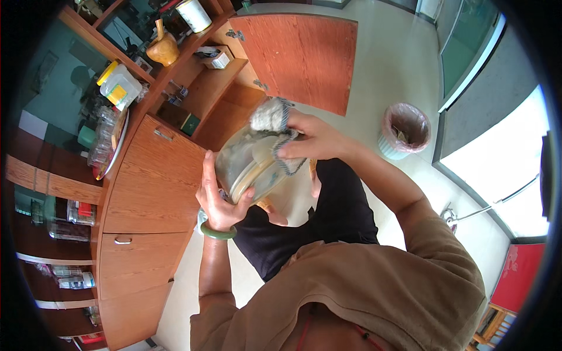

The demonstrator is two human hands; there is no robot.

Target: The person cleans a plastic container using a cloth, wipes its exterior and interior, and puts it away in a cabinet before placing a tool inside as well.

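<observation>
A clear, rounded lidded container (237, 155), with a yellowish band round it, is held tilted in front of my body. My left hand (221, 197) grips its near left side, the thumb on the band and the fingers along the outside; a green bangle circles that wrist. In my right hand (305, 136) is a grey-white cloth (268, 116) with a striped edge, bunched against the container's upper right side. The cloth and my fingers cover part of that side.
A wooden cabinet (151, 184) runs along the left, its far door (303, 57) swung out beyond the container. A yellow-lidded plastic jar (123, 85), a wooden pot (162, 50) and a tin (193, 15) stand on its ledge. A lined waste bin (390, 147) is at the right.
</observation>
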